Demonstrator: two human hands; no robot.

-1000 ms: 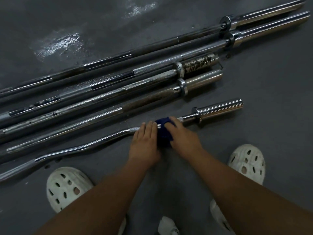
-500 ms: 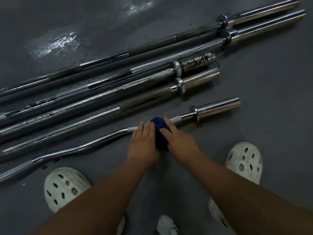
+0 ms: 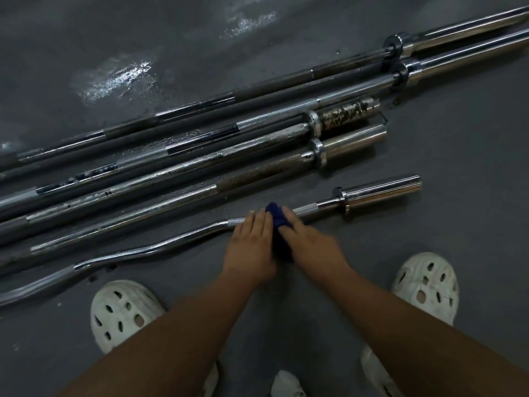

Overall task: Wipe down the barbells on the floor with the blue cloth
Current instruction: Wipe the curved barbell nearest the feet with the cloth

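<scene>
Several barbells lie side by side on the dark grey floor, running from lower left to upper right. Nearest to me is a chrome curl bar (image 3: 160, 247) with a bent shaft and a shiny sleeve (image 3: 380, 193) at its right end. A dark blue cloth (image 3: 279, 224) is draped over its knurled part. My left hand (image 3: 252, 245) and my right hand (image 3: 309, 242) press on the cloth from either side, fingers closed over it and the bar. The cloth's lower part hangs between my wrists.
Behind the curl bar lie a rusty-shafted bar (image 3: 257, 173), a bar with a corroded sleeve (image 3: 343, 116), and two long bars (image 3: 429, 67) reaching the top right corner. White perforated clogs (image 3: 123, 313) (image 3: 426, 285) stand on either side of my arms. A wet sheen (image 3: 114, 78) marks the floor.
Both hands and the cloth have slid slightly left along the curl bar, leaving more of the knurled shaft bare beside the sleeve collar.
</scene>
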